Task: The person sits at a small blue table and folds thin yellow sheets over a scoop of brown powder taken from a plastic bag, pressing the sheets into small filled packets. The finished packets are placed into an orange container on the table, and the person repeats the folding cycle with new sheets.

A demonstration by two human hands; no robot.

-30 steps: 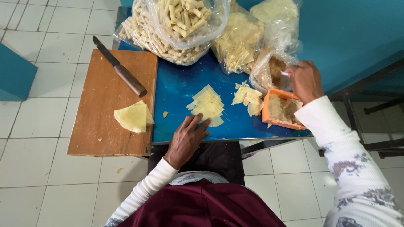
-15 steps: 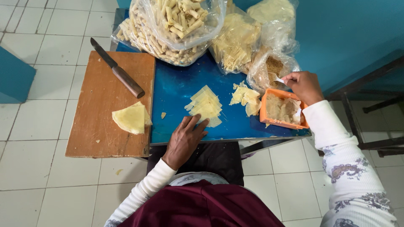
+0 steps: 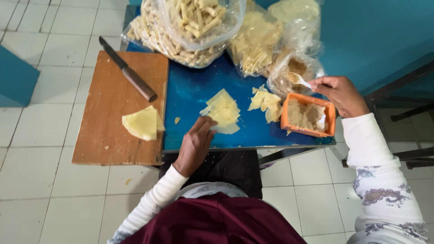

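Left hand (image 3: pixel 195 143) resting loose on blue table (image 3: pixel 190 92), fingertips touching stack of thin yellow sheets (image 3: pixel 222 110); right hand (image 3: pixel 342 94) gripping small white spoon (image 3: pixel 299 80) above orange tub (image 3: pixel 308 116)

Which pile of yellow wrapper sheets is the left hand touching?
The middle pile on the blue table, under the left hand; another lies on the wooden board, another beside the orange tub.
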